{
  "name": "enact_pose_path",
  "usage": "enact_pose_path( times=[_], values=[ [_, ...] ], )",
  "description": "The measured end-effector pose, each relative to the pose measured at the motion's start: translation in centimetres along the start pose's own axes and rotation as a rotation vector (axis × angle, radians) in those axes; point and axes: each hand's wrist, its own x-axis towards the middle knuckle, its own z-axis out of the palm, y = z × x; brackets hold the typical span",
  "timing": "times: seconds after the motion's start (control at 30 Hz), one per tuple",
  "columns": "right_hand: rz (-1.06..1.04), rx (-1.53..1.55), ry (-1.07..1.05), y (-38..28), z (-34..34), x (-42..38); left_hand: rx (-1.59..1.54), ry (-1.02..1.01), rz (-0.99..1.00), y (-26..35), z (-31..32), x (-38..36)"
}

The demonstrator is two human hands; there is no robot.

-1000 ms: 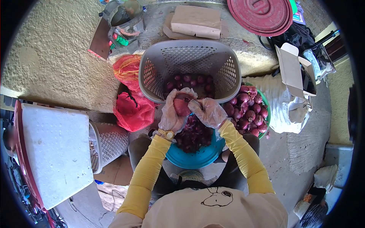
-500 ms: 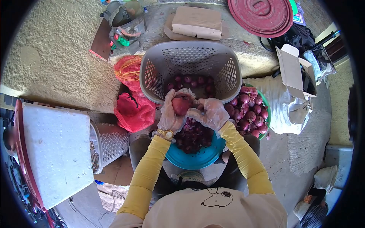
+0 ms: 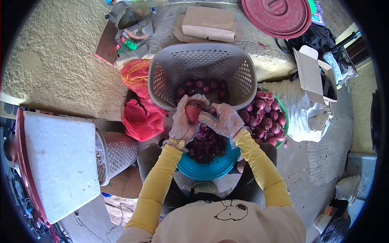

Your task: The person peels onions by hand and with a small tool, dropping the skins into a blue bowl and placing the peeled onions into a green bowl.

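Observation:
Both of my hands wear clear plastic gloves and meet above the near rim of a grey perforated basket (image 3: pixel 158 99). My left hand (image 3: pixel 181 123) is wrapped around a red onion (image 3: pixel 193 114). Close against the onion's right side, my right hand (image 3: pixel 227 120) has its fingers bent and pinched; what they grip is too small to make out. Below the hands, a blue basin (image 3: pixel 206 173) holds dark red onion skins (image 3: pixel 207 148). Several purple onions (image 3: pixel 199 84) lie at the bottom of the basket. To the right, red onions (image 3: pixel 266 122) fill a green-rimmed basin (image 3: pixel 287 117).
A red mesh sack (image 3: pixel 144 121) lies left of the basket. Farther left stand a light perforated basket (image 3: pixel 121 152) and a white foam board (image 3: pixel 60 162). A white sack (image 3: pixel 291 97) and an opened carton (image 3: pixel 310 77) are at right. A cardboard box (image 3: pixel 208 22) rests on the ledge.
The onion has turned slightly in my left hand and shows a paler side. My right fingers have shifted a little against it.

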Motion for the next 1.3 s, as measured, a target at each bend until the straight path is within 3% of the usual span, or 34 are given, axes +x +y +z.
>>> enact_pose_path(
  times=[0.47, 0.53, 0.67, 0.73, 1.03, 1.13, 1.3],
  values=[
    [-0.005, 0.055, -0.028, -0.4, -0.3, -0.1, 0.034, 0.029, 0.021, -0.1, 0.2, -0.1],
    [-0.018, 0.037, -0.028, -0.3, -0.3, -0.2, 0.186, -0.009, 0.098, -0.3, -0.1, 0.1],
    [-0.05, 0.149, -0.029, 0.2, 0.1, 0.0, 0.094, -0.027, 0.049, -0.3, 0.0, 0.1],
    [-0.054, 0.185, -0.029, 0.2, 0.1, -0.1, 0.128, -0.134, 0.044, -0.3, 0.1, 0.0],
    [0.008, 0.019, 0.007, 2.0, 0.8, 0.2, 0.158, -0.005, -0.002, -0.4, 0.4, -0.3],
    [-0.008, -0.029, -0.008, 2.3, 1.0, 0.2, 0.096, -0.081, -0.041, -0.6, -0.4, 0.1],
    [-0.144, -0.188, -0.038, 2.1, 1.0, 0.1, 0.122, -0.009, -0.028, -0.3, -0.2, -0.1]
  ],
)
